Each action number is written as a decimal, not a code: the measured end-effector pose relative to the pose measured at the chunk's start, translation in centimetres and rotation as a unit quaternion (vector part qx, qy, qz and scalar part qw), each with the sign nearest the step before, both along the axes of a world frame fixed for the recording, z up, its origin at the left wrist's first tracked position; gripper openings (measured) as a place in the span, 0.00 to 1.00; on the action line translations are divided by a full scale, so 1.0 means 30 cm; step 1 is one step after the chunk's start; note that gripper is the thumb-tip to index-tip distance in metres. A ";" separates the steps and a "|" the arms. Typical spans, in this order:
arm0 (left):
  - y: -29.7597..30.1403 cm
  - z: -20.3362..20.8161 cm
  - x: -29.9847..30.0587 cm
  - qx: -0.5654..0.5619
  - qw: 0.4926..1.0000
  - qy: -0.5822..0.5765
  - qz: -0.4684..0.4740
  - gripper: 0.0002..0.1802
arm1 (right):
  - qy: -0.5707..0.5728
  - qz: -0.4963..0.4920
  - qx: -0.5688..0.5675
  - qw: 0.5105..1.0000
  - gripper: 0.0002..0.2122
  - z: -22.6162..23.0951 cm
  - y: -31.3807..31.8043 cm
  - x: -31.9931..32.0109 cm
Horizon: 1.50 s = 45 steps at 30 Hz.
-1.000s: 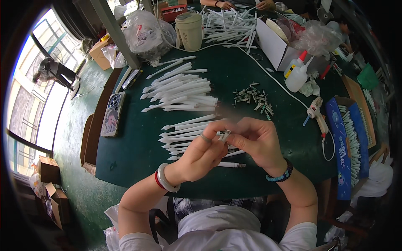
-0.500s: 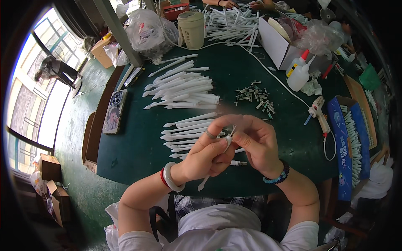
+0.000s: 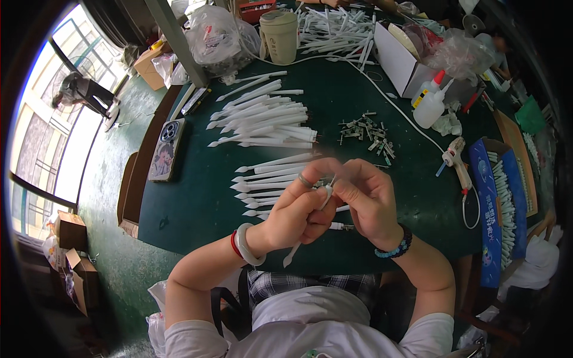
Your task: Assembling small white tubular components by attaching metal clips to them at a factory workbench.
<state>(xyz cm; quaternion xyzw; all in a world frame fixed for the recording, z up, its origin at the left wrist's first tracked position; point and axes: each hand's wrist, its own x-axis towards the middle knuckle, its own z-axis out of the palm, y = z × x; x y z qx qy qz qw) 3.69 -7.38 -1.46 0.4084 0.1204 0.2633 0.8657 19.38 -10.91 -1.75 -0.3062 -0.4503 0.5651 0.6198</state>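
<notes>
Slanting through the curled fingers of the left hand point(image 3: 301, 212), a slim white stick point(image 3: 290, 258) is held above the near edge of a dark green bench point(image 3: 197, 206). Its pointed tip shows below the fist and its blunt end above; the hand hides the middle. Thumb and fingers of the right hand point(image 3: 371, 200) bend close together at that upper end, but blur makes it impossible to tell what, if anything, they pinch. Behind the hands lies a row of similar sticks point(image 3: 268, 178), their right ends partly covered. Farther back is a thicker bundle point(image 3: 268, 122), and to its right a pile of small metallic parts point(image 3: 371, 136), too tiny to make out singly. At right are a glue gun point(image 3: 457, 156) and a blue box point(image 3: 490, 218) of pale sticks. At the top edge, another person's hand point(image 3: 335, 3) is cut off.
</notes>
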 end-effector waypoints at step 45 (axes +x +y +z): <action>0.085 0.010 -0.018 0.278 0.931 0.221 0.083 0.14 | -0.051 -0.031 -0.019 0.998 0.11 0.008 0.066 0.141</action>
